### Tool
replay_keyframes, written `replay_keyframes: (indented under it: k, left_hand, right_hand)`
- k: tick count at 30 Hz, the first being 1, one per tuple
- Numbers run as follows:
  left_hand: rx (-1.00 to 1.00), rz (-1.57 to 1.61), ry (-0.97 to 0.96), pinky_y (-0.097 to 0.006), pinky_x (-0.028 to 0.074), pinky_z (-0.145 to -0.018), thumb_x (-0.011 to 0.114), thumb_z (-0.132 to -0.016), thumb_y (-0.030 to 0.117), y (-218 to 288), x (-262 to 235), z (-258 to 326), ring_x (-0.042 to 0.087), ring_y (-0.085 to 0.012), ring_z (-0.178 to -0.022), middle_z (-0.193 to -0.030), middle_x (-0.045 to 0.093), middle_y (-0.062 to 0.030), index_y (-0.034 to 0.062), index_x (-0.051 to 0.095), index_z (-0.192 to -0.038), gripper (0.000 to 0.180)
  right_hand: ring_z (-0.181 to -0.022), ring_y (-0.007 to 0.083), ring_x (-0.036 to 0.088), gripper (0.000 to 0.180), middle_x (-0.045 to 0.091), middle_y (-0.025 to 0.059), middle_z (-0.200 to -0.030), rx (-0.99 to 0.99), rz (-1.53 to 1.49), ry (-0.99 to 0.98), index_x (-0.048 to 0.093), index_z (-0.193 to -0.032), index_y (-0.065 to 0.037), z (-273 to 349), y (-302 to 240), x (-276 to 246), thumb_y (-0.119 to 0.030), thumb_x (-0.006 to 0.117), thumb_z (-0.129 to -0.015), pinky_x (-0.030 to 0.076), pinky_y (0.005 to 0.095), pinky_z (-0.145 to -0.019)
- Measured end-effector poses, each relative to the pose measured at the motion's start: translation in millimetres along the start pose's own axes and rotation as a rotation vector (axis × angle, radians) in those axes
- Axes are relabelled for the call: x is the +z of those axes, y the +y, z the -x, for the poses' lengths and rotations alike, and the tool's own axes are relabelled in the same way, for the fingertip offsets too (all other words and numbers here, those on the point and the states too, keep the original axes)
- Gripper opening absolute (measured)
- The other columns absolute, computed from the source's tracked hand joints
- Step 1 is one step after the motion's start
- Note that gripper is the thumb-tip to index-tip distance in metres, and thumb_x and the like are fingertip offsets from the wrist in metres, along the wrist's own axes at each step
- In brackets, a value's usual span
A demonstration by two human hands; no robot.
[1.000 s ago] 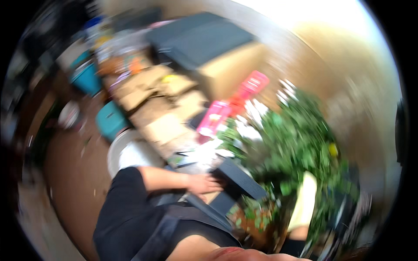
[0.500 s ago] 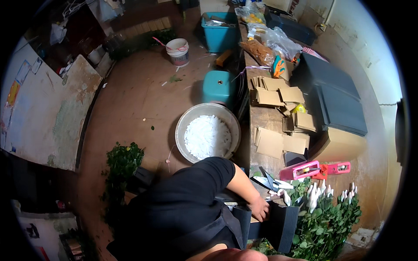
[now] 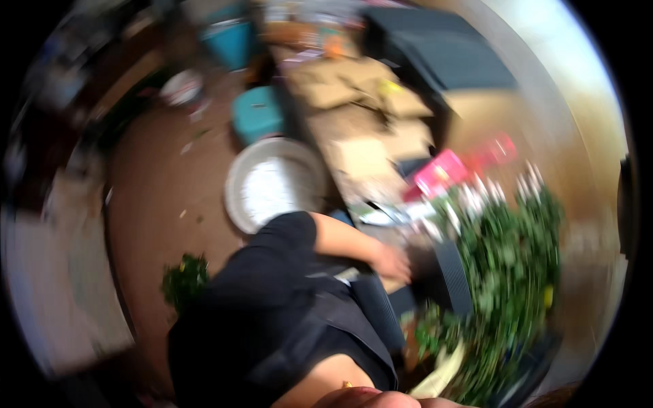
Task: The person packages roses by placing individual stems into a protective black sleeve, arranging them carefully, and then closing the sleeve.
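My left hand [image 3: 392, 262] reaches out from a short black sleeve, smeared by motion. It is at a dark stand with ridged black side panels [image 3: 454, 277], beside a tan, cardboard-like edge [image 3: 393, 284]. The blur hides whether its fingers hold anything. My right hand does not show. A pale yellow, elongated shape [image 3: 441, 372] lies low in the picture, too blurred to name. Leafy green stems [image 3: 510, 272] with pale, wrapped-looking heads [image 3: 479, 194] lie right of the stand.
Cardboard pieces [image 3: 360, 158] and pink tape dispensers [image 3: 441, 171] lie on the table beyond my hand. Farther back is a large dark box [image 3: 442, 47]. A grey tub [image 3: 238, 187] of white pieces and a teal stool [image 3: 257, 112] stand on the floor to the left.
The view has swung, so the table, tub and stool sit farther left and higher, with everything blurred. My left hand stays at the ridged stand. More of the green stems shows.
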State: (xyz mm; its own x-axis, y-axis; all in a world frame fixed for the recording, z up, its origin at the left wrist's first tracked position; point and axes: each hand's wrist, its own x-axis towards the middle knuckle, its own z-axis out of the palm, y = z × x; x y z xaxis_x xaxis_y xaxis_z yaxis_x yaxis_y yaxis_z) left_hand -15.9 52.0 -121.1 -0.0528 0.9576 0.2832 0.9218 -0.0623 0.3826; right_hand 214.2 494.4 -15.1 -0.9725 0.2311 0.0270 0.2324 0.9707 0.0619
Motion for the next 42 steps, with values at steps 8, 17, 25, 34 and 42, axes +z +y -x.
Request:
replay_keyframes:
  k: [8,17,25,34,42]
  left_hand:
    - [-0.253,0.021,-0.251,-0.052,0.038,-0.107,0.061,-0.090,0.064,44.7,-70.2,-5.7,0.049,-0.0401,-0.125,-0.133,0.052,-0.0210,0.0068,0.043,-0.152,0.086]
    - [-0.256,0.080,-0.238,-0.046,0.044,-0.106,0.074,-0.087,0.046,48.4,-87.7,-2.9,0.053,-0.0377,-0.122,-0.132,0.054,-0.0194,0.0051,0.053,-0.144,0.073]
    - [-0.241,0.083,-0.104,-0.048,0.046,-0.108,0.082,-0.081,0.025,48.3,-90.3,9.6,0.057,-0.0372,-0.125,-0.130,0.063,-0.0179,0.0051,0.067,-0.126,0.052]
    - [-0.400,0.459,-0.011,-0.041,0.051,-0.097,0.080,-0.081,0.023,56.0,-109.0,2.2,0.067,-0.0345,-0.113,-0.121,0.071,-0.0170,0.0035,0.069,-0.123,0.048]
    - [-0.577,0.319,-0.199,-0.056,0.031,-0.117,0.087,-0.072,0.057,52.0,-103.9,10.6,0.051,-0.0450,-0.130,-0.139,0.057,-0.0261,0.0011,0.047,-0.147,0.101]
  right_hand:
    - [-0.111,0.0354,0.068,0.023,0.074,0.0156,-0.115,0.119,-0.497,0.393,0.073,-0.112,-0.004,-21.5,-79.1,-92.7,-0.015,0.067,-0.093,0.049,0.0452,-0.105]
    - [-0.126,0.0288,0.057,0.037,0.062,0.0132,-0.137,0.149,-0.024,-0.114,0.070,-0.120,-0.011,-64.6,-110.8,-0.3,-0.021,0.072,-0.085,0.040,0.0400,-0.113]
    - [-0.091,0.0348,0.069,0.042,0.072,0.0170,-0.104,-0.080,-0.508,0.788,0.069,-0.115,-0.002,-41.7,-116.6,-138.2,0.008,0.067,-0.074,0.057,0.0433,-0.083]
    - [-0.094,0.0333,0.072,0.025,0.076,0.0136,-0.106,0.012,-0.640,-0.257,0.076,-0.110,-0.009,34.3,-143.7,-69.0,-0.002,0.067,-0.087,0.059,0.0404,-0.085]
    - [-0.102,0.0308,0.067,0.027,0.073,0.0120,-0.114,0.097,-0.829,0.132,0.073,-0.115,-0.003,31.8,-139.1,-201.9,-0.005,0.068,-0.089,0.054,0.0374,-0.093]
